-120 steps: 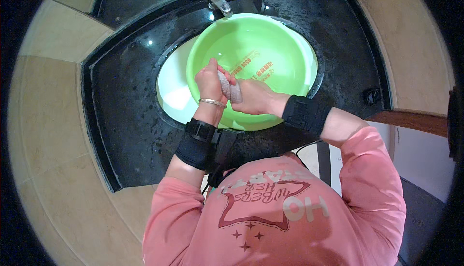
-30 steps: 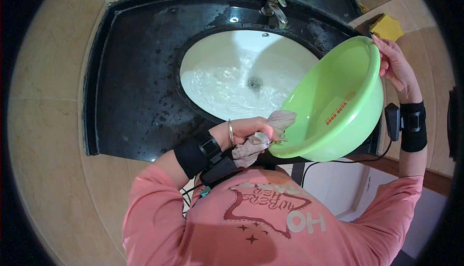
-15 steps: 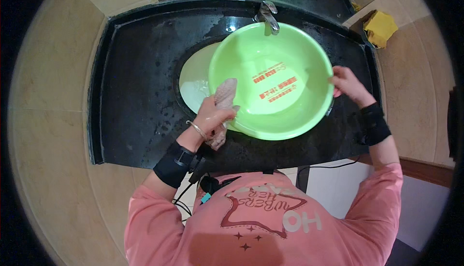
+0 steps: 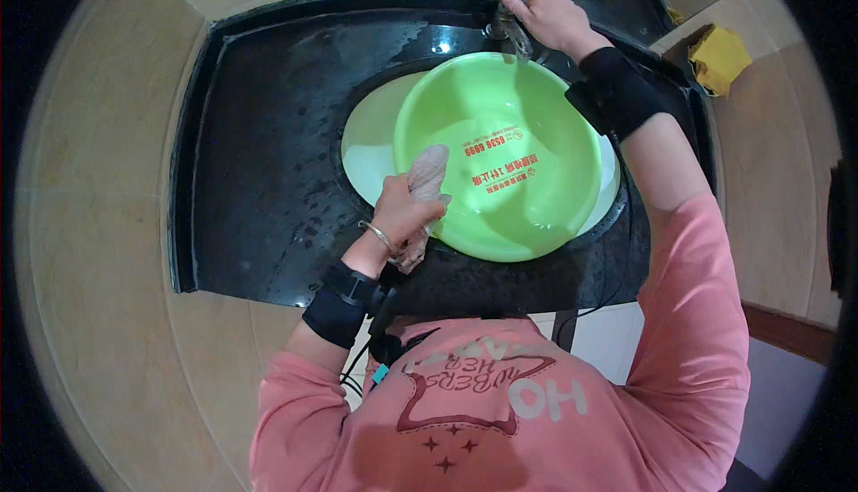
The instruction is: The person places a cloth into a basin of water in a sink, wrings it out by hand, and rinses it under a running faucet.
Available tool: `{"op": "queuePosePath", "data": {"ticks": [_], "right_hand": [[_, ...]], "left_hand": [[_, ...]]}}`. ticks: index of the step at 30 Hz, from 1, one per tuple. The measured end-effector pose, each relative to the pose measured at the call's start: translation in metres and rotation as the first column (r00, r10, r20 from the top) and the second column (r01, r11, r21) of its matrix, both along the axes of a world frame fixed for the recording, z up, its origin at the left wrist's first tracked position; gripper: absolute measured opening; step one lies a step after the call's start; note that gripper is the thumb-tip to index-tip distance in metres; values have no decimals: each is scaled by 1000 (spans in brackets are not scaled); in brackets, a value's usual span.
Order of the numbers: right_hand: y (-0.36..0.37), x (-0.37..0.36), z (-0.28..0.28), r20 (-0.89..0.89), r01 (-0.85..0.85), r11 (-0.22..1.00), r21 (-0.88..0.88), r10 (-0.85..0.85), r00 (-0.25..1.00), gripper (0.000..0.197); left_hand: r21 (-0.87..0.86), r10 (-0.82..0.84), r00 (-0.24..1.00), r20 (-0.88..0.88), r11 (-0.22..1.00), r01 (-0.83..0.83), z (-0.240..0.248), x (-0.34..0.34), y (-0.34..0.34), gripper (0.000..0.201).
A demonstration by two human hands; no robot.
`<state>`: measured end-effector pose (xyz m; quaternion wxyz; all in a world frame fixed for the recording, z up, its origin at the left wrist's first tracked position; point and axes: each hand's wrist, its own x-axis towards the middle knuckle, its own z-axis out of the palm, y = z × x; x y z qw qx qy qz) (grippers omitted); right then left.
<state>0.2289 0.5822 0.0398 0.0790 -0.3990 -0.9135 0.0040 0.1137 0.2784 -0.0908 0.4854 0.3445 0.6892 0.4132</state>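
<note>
A light green plastic basin [image 4: 527, 197] sits level in the white sink bowl [image 4: 368, 148] of a black counter. My left hand [image 4: 404, 215] grips a beige wrung cloth [image 4: 427, 175] at the basin's near-left rim. My right hand [image 4: 550, 18] reaches forward over the basin and rests on the metal tap [image 4: 506, 29] at the back. Both wrists wear black bands, and a thin bracelet sits on the left wrist.
The wet black counter [image 4: 259, 134] surrounds the sink, with beige tiled floor to the left. A yellow cloth [image 4: 719, 56] lies at the far right of the counter. A mirror at the back reflects the green basin.
The basin was tipped over the sink, then set down level in it. My right hand left its rim and reached to the tap. My left hand kept the cloth.
</note>
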Motion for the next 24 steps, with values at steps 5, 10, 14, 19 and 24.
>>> {"op": "queuePosePath", "data": {"ticks": [5,10,14,19,24], "right_hand": [[18,-31,-37,77,-82,983,161,71,995,29],[25,-54,-32,171,-140,973,185,109,979,21],[38,-57,-30,173,-136,977,164,107,979,24],[44,-46,-33,154,-101,985,138,80,985,35],[23,12,-34,-43,48,979,-198,-58,997,67]], "left_hand": [[-11,21,999,-38,1000,-21,-14,-16,1,51],[-4,25,1000,-13,1000,-25,-3,-26,3,51],[-28,16,1000,-11,999,-17,-2,-27,6,51],[-18,34,999,26,999,-34,3,-19,5,51],[-37,25,999,-23,999,-26,17,-24,-6,47]]}}
